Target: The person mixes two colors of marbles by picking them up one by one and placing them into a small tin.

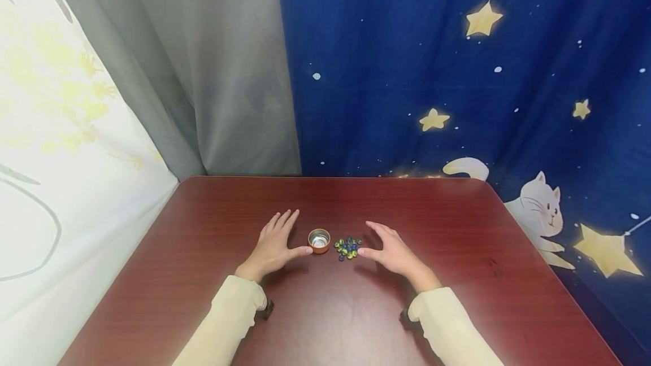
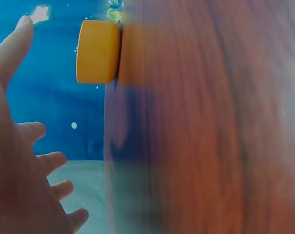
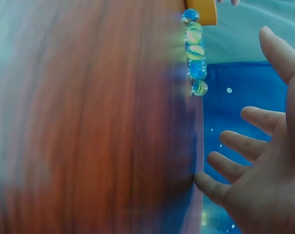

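A small round orange tin [image 1: 319, 242] with a silvery inside stands upright on the table. Several glass marbles [image 1: 348, 248], blue and yellow-green, lie in a loose cluster just to its right. My left hand [image 1: 275, 244] hovers left of the tin with its fingers spread, the thumb tip close by the tin's rim. Over on the other side, my right hand [image 1: 392, 253] is held with fingers apart, its thumb near the marbles. In the left wrist view the tin's orange wall [image 2: 99, 51] appears beyond the thumb. The right wrist view shows the marbles [image 3: 196, 51] beside the tin.
Everything rests on a reddish-brown wooden table [image 1: 325, 315] with rounded far corners. Behind it hang a grey curtain [image 1: 239, 72] and a blue curtain [image 1: 386, 72] with stars and a cat. A white curtain [image 1: 66, 185] hangs at the left.
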The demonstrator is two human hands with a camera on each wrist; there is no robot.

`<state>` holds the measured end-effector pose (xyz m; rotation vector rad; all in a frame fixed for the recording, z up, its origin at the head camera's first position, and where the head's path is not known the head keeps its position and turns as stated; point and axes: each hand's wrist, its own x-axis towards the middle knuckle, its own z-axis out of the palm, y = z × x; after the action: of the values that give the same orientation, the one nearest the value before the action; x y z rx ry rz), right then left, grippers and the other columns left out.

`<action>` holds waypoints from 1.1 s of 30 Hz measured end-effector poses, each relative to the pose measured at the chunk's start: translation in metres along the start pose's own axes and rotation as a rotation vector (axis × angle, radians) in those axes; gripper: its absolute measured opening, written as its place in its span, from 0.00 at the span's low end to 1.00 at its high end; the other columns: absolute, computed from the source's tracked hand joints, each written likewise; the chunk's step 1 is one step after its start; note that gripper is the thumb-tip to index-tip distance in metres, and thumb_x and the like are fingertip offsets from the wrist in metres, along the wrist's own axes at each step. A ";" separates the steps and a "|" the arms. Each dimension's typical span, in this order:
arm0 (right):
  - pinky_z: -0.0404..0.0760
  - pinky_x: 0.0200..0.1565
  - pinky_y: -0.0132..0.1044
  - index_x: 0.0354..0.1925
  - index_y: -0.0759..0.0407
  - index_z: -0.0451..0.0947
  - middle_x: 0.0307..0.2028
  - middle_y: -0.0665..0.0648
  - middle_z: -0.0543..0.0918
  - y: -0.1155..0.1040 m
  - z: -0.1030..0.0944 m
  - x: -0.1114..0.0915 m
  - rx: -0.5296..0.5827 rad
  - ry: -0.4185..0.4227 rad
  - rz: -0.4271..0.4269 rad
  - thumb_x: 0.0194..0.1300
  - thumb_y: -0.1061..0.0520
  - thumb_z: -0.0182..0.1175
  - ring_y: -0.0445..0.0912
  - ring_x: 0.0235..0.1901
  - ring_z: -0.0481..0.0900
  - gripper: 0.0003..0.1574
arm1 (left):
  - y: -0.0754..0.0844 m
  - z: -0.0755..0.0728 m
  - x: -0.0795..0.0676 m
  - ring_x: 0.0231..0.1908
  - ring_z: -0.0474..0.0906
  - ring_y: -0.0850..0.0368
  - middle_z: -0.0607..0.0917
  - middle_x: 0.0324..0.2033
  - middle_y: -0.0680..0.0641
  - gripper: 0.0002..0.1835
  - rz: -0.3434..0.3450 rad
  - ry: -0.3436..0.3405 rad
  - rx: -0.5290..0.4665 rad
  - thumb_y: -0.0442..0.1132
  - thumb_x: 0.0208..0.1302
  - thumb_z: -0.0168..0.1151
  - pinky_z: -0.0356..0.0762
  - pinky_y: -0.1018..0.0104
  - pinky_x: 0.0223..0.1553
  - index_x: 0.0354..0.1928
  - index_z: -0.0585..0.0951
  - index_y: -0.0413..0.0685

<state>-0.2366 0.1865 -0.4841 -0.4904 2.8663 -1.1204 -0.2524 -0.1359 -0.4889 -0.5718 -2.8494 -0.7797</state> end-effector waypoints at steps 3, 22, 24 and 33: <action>0.59 0.63 0.59 0.71 0.58 0.63 0.67 0.62 0.67 -0.001 0.002 0.002 0.010 0.025 0.020 0.57 0.38 0.68 0.60 0.67 0.60 0.51 | 0.001 0.001 0.000 0.71 0.49 0.36 0.58 0.72 0.38 0.56 -0.015 -0.003 -0.017 0.68 0.50 0.67 0.47 0.34 0.63 0.76 0.55 0.51; 0.67 0.59 0.56 0.66 0.61 0.69 0.59 0.65 0.76 -0.010 0.011 0.010 0.165 0.150 0.133 0.58 0.48 0.71 0.59 0.60 0.72 0.42 | 0.002 0.005 0.009 0.69 0.54 0.40 0.64 0.70 0.42 0.52 -0.104 0.019 -0.196 0.62 0.49 0.72 0.52 0.39 0.64 0.73 0.62 0.48; 0.68 0.58 0.55 0.65 0.60 0.69 0.59 0.64 0.76 -0.011 0.012 0.010 0.174 0.152 0.150 0.57 0.48 0.71 0.59 0.59 0.72 0.42 | 0.001 0.007 0.008 0.68 0.56 0.40 0.65 0.69 0.42 0.52 -0.110 0.018 -0.209 0.61 0.49 0.73 0.54 0.39 0.64 0.73 0.63 0.48; 0.75 0.50 0.53 0.63 0.61 0.72 0.54 0.64 0.79 -0.006 0.014 0.017 0.252 0.166 0.221 0.56 0.54 0.72 0.59 0.52 0.77 0.39 | 0.001 0.010 0.011 0.61 0.61 0.44 0.70 0.66 0.44 0.52 -0.139 0.012 -0.198 0.62 0.46 0.74 0.55 0.44 0.57 0.71 0.66 0.50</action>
<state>-0.2491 0.1679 -0.4892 -0.0707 2.7627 -1.5122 -0.2624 -0.1260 -0.4947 -0.3919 -2.8435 -1.0937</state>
